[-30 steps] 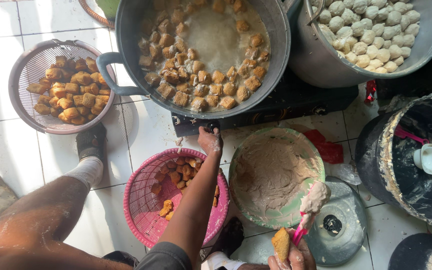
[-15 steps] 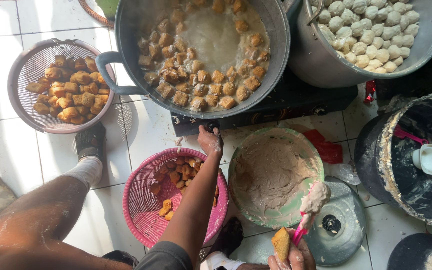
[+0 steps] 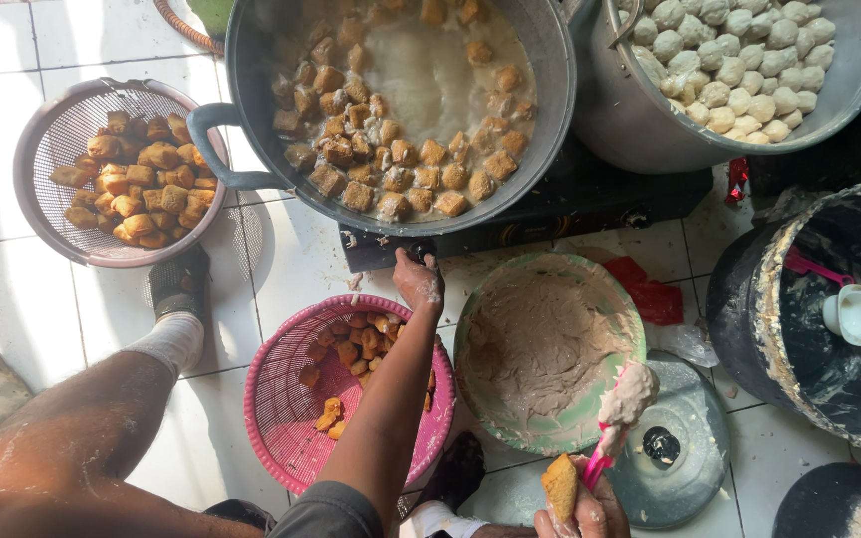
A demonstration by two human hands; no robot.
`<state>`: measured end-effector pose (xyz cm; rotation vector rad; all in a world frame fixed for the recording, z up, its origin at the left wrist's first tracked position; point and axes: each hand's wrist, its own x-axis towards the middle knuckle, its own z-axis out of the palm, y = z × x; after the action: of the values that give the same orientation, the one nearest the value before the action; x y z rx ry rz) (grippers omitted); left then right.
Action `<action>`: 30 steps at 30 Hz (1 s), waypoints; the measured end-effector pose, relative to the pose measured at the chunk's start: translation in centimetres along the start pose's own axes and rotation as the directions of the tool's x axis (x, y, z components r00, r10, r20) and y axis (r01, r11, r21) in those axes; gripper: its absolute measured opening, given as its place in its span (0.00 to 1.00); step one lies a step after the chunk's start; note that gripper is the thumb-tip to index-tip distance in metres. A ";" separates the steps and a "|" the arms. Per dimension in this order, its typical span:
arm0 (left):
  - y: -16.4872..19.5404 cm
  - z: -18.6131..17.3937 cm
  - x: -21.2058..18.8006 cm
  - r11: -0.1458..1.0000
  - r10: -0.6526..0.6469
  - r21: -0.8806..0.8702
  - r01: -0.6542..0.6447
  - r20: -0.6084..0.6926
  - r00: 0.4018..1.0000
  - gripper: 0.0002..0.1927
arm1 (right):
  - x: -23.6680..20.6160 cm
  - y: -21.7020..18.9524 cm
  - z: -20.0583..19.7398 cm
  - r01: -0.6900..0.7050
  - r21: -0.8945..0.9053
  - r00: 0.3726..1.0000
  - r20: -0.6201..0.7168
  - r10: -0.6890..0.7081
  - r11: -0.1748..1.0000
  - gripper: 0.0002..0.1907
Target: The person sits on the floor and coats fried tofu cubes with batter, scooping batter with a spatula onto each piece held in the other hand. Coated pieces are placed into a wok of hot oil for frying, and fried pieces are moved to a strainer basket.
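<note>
The left hand point(image 3: 419, 279) is extended forward, arm passing over the pink basket point(image 3: 281, 399), with the fingers curled against the front edge of the black stove point(image 3: 590, 204) at a small knob point(image 3: 421, 254); whether the fingertips actually pinch the knob cannot be told from this view. The right hand point(image 3: 580, 513) sits at the bottom edge of the frame, fingers closed around two items: a golden fried tofu piece point(image 3: 560, 486) and the handle of a pink spatula point(image 3: 605, 448). The spatula blade points up and carries a lump of pale paste point(image 3: 630, 394), which overlaps the near rim of the green bowl point(image 3: 470, 329). That bowl is lined with the same brownish paste and stands on the tiled floor just in front of the stove. On the stove rests a large grey pan point(image 3: 550, 100) holding tofu pieces in cloudy liquid, the pieces crowded toward the left and near side. To its right, a metal pot point(image 3: 640, 130) holds pale round balls. The pink basket, between the leg and the green bowl, contains a few fried tofu pieces. A grey strainer point(image 3: 37, 149) at the far left is filled with more fried tofu. A glass lid point(image 3: 695, 438) lies flat on the floor just right of the right hand. A black bucket point(image 3: 739, 299) at the right holds a white cup point(image 3: 854, 314).
</note>
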<state>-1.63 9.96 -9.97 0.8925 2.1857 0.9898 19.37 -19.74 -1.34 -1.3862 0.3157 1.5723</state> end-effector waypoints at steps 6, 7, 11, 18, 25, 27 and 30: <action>0.0 0.0 0.0 1.000 0.019 0.000 -0.019 -0.003 1.000 0.18 | 0.2 -0.4 -0.3 -0.214 0.173 0.894 0.430 0.121 0.961 0.20; 0.0 -0.1 0.0 1.000 0.016 0.001 -0.016 0.000 1.000 0.18 | 0.1 -0.4 -0.3 -0.206 0.171 0.879 0.464 0.106 0.964 0.19; 0.2 -0.2 -0.1 1.000 0.004 -0.012 -0.004 0.006 1.000 0.17 | 0.0 0.0 -0.3 -0.076 0.172 0.906 0.423 -0.004 0.982 0.17; 0.3 -0.3 -0.2 1.000 0.009 -0.014 -0.009 0.003 1.000 0.18 | -0.4 1.1 -0.7 0.203 -0.063 0.978 0.050 -0.200 0.977 0.21; -0.5 0.3 -0.1 1.000 0.016 -0.014 -0.016 0.006 1.000 0.17 | 0.1 0.4 -1.0 0.020 0.063 0.984 0.177 -0.031 0.998 0.15; -0.8 0.6 0.0 1.000 0.015 -0.022 -0.015 0.008 1.000 0.17 | 0.4 0.2 -1.1 -0.131 0.141 0.933 0.353 0.074 0.981 0.17; -1.1 0.9 0.1 1.000 -0.014 -0.019 0.014 0.017 1.000 0.17 | 0.6 0.1 -1.1 -0.146 0.121 0.960 0.257 0.111 0.982 0.19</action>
<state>-1.43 9.80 -11.37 0.8720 2.1618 0.9917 20.10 -20.30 -2.24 -1.0648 0.3603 1.7760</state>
